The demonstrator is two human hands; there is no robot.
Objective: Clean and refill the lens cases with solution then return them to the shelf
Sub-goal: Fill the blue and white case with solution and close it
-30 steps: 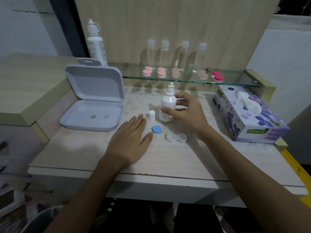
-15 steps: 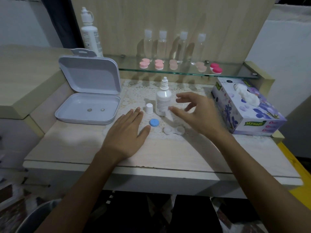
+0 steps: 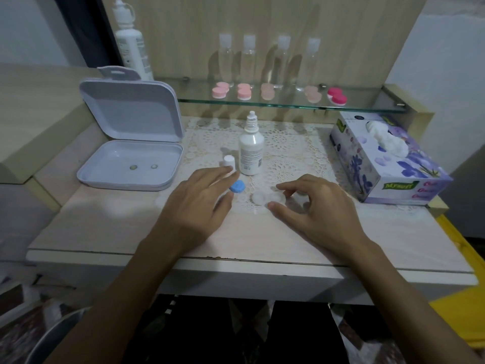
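Right fingers (image 3: 290, 189): loosely curled over the open lens case (image 3: 267, 198), thumb and forefinger close on either side of its right well – whether they already touch it I can't tell, the white plastic blurs into the lace mat (image 3: 286, 143).
Right hand (image 3: 322, 211): low over the counter (image 3: 131, 227), nothing gripped that I can see.
Left fingers (image 3: 223, 174): straight and relaxed, holding nothing; the thumb sits just beside the blue cap (image 3: 237, 185).
Left hand (image 3: 194, 206): flat, hovering or resting near the mat's left edge.
Lens case: on the mat near the counter's middle, both wells uncapped, between the two hands.
Risk, spill: the wells look shallow and the case light – a nudge from the curled fingers could tip out any solution inside.
Risk, bottle: the solution bottle (image 3: 251, 151) stands uncapped just behind the hands, its small white cap (image 3: 228, 162) beside it; a reaching wrist could knock it over.
Risk, cap: the blue cap could be flicked off the mat by the left thumb.
Risk, dirt: open wells invite lint from the lace.
Shelf (image 3: 367, 107): glass, behind, with other pink cases (image 3: 244, 93) waiting.
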